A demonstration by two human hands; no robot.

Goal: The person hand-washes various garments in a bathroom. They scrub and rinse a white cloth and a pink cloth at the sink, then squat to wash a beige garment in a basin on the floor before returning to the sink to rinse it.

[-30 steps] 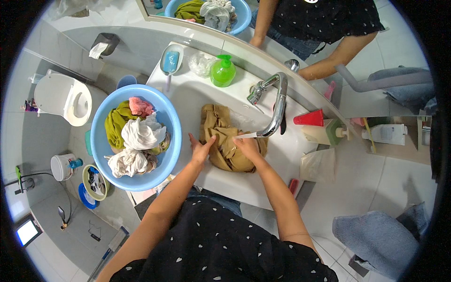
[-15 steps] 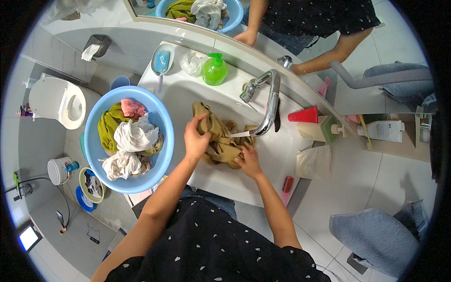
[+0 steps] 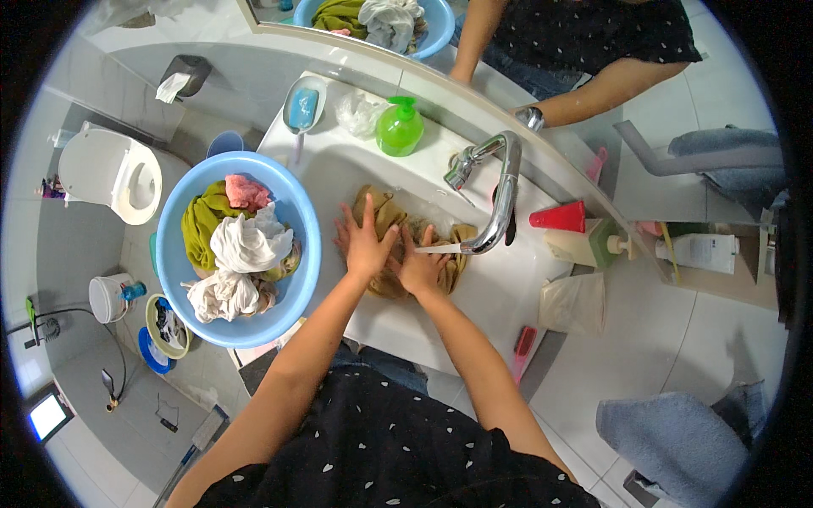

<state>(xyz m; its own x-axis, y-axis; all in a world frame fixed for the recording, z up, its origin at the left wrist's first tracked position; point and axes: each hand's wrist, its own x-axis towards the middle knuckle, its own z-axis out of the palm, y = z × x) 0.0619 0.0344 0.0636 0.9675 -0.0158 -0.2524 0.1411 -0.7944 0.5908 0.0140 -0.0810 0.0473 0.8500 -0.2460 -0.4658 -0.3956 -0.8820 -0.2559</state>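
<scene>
A wet khaki-brown cloth garment (image 3: 385, 206) lies bunched in the white sink (image 3: 334, 169), under the running chrome faucet (image 3: 508, 190). My left hand (image 3: 366, 247) rests on its left part with the fingers spread. Beside it, my right hand (image 3: 423, 264) presses on the middle of the cloth, fingers apart, near the stream of water. Neither hand is wrapped round the fabric. Parts of the garment are hidden under both hands. What kind of garment it is cannot be made out.
At the left stands a light blue basin (image 3: 313, 245) of bunched white, olive and pink clothes. Along the sink's back edge are a soap dish (image 3: 305, 89) with blue soap and a green pump bottle (image 3: 400, 127). A red-bristled brush (image 3: 524, 343) lies on the right rim.
My left hand has let go of the cloth's upper edge and spread flat on it. My right hand has moved left and up, closer to the left. The cloth has sunk lower.
</scene>
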